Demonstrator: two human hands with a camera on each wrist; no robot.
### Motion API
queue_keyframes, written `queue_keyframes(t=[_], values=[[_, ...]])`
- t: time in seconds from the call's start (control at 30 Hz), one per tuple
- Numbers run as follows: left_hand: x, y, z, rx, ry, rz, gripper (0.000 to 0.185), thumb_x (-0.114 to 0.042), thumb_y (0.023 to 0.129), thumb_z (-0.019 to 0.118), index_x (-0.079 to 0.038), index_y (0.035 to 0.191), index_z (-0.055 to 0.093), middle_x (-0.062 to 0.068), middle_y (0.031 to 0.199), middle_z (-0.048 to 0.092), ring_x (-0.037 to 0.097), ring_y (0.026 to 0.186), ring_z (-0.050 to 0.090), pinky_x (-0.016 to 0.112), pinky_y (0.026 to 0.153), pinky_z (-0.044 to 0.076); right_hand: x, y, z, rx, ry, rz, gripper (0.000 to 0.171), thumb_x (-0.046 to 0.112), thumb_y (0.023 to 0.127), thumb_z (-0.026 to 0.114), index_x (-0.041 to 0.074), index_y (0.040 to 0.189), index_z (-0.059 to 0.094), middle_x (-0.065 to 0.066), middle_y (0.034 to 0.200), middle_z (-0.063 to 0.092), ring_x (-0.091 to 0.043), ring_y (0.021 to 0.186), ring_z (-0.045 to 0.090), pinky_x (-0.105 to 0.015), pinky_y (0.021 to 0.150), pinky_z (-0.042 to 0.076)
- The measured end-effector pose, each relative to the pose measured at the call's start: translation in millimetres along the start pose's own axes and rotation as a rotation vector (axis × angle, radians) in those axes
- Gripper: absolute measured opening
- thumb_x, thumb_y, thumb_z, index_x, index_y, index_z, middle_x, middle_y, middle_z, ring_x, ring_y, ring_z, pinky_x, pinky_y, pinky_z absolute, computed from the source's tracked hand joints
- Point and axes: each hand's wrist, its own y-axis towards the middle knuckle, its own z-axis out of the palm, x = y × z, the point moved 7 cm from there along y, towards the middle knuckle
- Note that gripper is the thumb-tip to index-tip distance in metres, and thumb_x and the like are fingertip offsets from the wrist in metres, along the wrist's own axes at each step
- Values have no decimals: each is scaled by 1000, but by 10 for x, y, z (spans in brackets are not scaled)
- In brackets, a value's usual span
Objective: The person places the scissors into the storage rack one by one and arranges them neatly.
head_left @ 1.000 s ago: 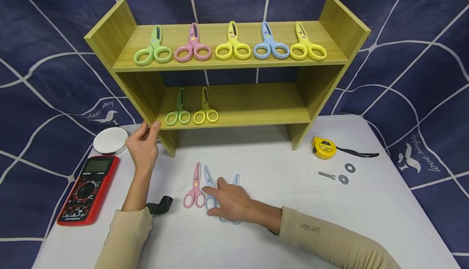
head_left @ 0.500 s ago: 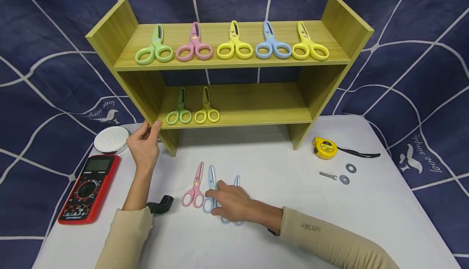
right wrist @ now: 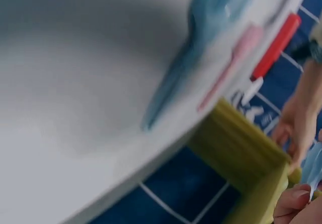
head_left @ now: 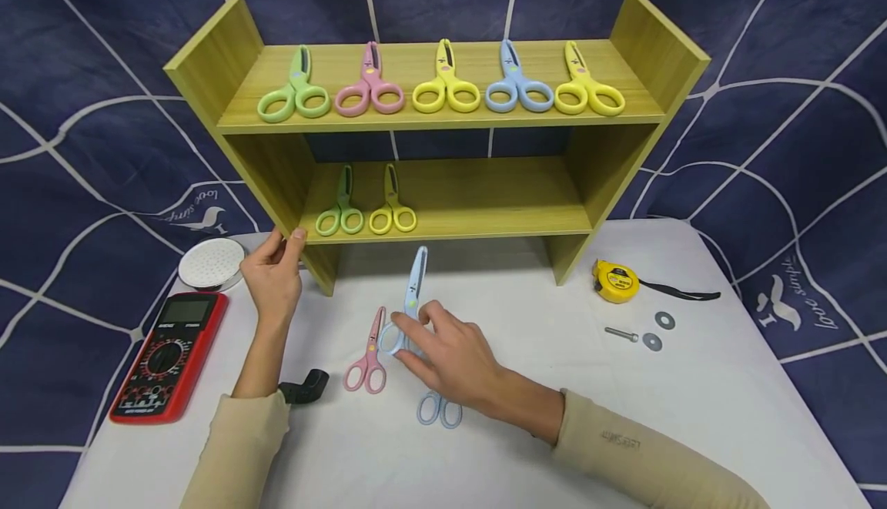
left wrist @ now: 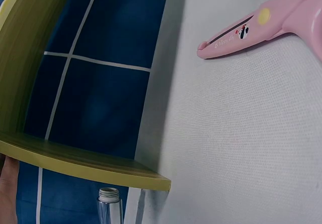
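Note:
My right hand [head_left: 453, 355] pinches blue scissors [head_left: 416, 286] by the handles, blades pointing toward the shelf, held over the table. Below it, a second pair of blue scissors [head_left: 440, 409] lies on the table; in the head view the hand hides its blades, and in the right wrist view it is blurred. Pink scissors [head_left: 371, 356] lie to the left. My left hand [head_left: 275, 278] grips the left side panel of the wooden shelf [head_left: 499, 197] at the lower board. On that board stand green scissors [head_left: 342, 205] and yellow scissors [head_left: 392, 202], both leaning back at the left end.
Several coloured scissors [head_left: 445, 78] line the top board. To the left are a red multimeter [head_left: 165, 359], a white shower head [head_left: 211, 262] and a black pipe-shaped piece [head_left: 308, 387]. A tape measure [head_left: 615, 281], bolt [head_left: 621, 334] and two washers [head_left: 664, 320] lie right.
My right hand has taken hold of the nearer-left blue scissors and lifted them up toward the shelf, uncovering the other pair's handles. The left hand stays on the shelf.

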Motion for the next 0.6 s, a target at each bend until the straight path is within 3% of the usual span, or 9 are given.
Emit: queue_keyframes(t=[0.13,0.4,0.6], values=[[-5,0,4,-5,-3,1,27,-1,88,71,1,115,70,12,106,71,5,84,69,15,73,56,-146,106,-186,-45,-8,69,46,29,86,77,12,126,62,-4,92,50,-9,57,39,-14,43,30],[10,14,-5,8,3,29,26,1,89,69,4,114,69,-3,97,72,2,77,68,12,66,54,-377,260,-425,-37,-9,167,47,27,86,78,8,126,64,-4,88,57,-11,57,47,-22,45,40],[17,17,-6,1,2,21,27,3,89,68,5,116,68,5,102,72,1,79,68,12,69,54,-528,316,-562,-114,21,189,50,23,90,75,3,133,58,-10,100,66,-16,61,57,-27,48,47]])
